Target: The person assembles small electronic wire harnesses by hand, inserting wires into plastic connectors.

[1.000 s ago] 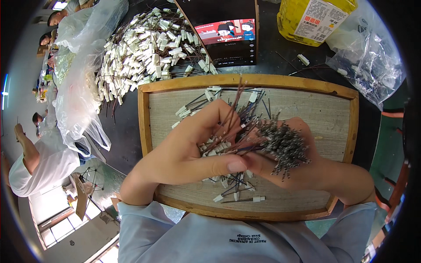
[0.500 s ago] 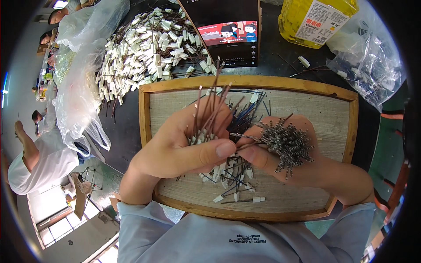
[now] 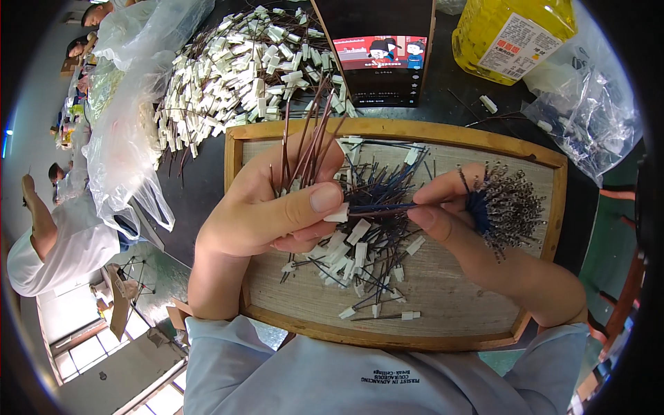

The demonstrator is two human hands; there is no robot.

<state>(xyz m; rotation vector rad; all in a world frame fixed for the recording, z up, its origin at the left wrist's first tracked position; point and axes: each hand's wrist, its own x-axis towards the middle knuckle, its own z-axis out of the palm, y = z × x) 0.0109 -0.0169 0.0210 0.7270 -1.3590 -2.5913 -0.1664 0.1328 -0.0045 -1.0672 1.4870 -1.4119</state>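
My left hand is closed around several brown wires that stick up past its fingers. Its thumb and fingers pinch a small white connector. From that connector, dark blue and brown wires run across to my right hand, whose thumb and forefinger pinch their other end. The right hand also grips a thick bundle of blue wires tipped with metal terminals, pointing right. Below both hands, loose white connectors with dark wires lie heaped in a wood-framed tray.
A large heap of white connectors with brown wires lies beyond the tray at left. Behind the tray stand a propped phone and a yellow jug. Clear plastic bags lie at right, others at left. Another person sits far left.
My hands have moved apart, the right one going rightward with its bundle. The white connector and the wires stretched between the hands now show. The view has shifted slightly.
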